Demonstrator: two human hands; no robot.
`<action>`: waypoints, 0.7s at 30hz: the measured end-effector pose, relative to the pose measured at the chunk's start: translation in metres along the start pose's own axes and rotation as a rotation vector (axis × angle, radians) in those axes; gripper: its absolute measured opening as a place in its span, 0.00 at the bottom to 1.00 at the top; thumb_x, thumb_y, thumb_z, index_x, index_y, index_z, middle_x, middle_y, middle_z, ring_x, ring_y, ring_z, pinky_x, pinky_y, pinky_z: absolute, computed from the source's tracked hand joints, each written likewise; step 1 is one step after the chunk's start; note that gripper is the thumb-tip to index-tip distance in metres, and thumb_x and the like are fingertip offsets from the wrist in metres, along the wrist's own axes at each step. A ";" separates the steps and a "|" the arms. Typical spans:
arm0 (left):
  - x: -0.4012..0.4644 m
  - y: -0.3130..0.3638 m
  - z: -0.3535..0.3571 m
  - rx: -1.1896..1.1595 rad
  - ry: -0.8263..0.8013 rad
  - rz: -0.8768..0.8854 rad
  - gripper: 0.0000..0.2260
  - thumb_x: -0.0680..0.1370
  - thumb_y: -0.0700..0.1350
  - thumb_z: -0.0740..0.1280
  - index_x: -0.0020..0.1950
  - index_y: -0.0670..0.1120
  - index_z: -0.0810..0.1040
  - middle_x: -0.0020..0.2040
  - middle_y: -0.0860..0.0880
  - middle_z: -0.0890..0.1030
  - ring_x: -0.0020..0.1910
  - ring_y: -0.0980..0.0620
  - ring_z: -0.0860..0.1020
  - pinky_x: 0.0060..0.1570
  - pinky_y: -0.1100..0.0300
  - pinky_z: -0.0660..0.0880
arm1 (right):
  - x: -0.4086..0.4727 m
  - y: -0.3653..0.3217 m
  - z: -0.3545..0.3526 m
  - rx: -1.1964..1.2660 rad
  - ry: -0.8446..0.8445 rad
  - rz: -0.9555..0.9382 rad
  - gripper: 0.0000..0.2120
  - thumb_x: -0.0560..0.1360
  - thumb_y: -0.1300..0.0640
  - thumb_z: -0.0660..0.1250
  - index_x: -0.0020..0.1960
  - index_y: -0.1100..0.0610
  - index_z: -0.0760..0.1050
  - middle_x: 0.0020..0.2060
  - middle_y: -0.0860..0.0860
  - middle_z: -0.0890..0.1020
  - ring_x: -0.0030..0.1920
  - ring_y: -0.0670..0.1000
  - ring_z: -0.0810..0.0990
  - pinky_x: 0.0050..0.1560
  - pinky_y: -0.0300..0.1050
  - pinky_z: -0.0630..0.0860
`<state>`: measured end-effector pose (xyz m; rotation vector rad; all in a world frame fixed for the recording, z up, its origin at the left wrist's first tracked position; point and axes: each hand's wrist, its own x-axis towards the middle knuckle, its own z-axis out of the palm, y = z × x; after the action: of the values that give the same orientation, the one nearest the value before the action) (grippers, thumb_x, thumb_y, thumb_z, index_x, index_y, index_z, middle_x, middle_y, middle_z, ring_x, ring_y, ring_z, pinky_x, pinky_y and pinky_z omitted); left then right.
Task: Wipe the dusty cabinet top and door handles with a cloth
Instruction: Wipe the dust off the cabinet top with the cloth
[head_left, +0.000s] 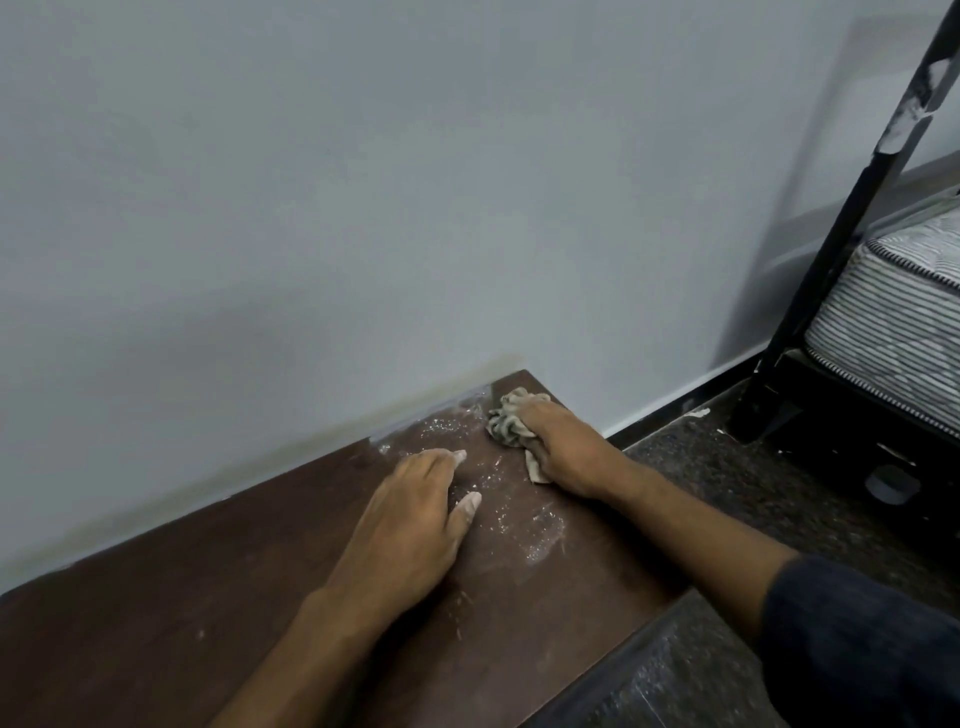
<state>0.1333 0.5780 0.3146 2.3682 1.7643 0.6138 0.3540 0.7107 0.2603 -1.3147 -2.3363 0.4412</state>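
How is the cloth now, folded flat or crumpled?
Crumpled: the cloth is bunched into wrinkled folds under the right hand, near the cabinet top's far corner.

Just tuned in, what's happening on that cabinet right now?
A person is wiping the dark wooden cabinet top. The right hand presses a crumpled cloth at the far corner by the wall. The left hand rests flat beside it, fingertips whitened. White dust still lies between and in front of the hands.
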 end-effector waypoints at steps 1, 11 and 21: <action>-0.002 -0.003 -0.001 0.000 -0.008 -0.004 0.22 0.81 0.58 0.58 0.73 0.51 0.67 0.70 0.56 0.71 0.70 0.58 0.66 0.70 0.59 0.65 | 0.010 0.001 -0.001 -0.019 0.022 0.032 0.23 0.78 0.57 0.64 0.73 0.54 0.68 0.73 0.53 0.71 0.74 0.53 0.66 0.76 0.53 0.61; 0.001 -0.064 -0.018 0.067 0.013 -0.226 0.25 0.81 0.57 0.60 0.75 0.46 0.67 0.68 0.48 0.74 0.68 0.49 0.70 0.67 0.55 0.66 | 0.052 -0.093 0.043 0.086 -0.094 -0.065 0.23 0.73 0.64 0.70 0.68 0.57 0.75 0.70 0.56 0.74 0.73 0.55 0.67 0.76 0.48 0.58; -0.010 -0.097 -0.030 0.027 -0.047 -0.325 0.21 0.83 0.47 0.59 0.77 0.48 0.65 0.69 0.51 0.76 0.68 0.51 0.72 0.66 0.55 0.69 | 0.068 -0.136 0.063 -0.174 0.014 0.210 0.22 0.76 0.58 0.67 0.68 0.58 0.69 0.67 0.56 0.73 0.69 0.57 0.67 0.72 0.50 0.59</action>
<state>0.0331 0.5946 0.3070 2.0248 2.0842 0.4848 0.1914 0.6969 0.2834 -1.6487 -2.2763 0.2947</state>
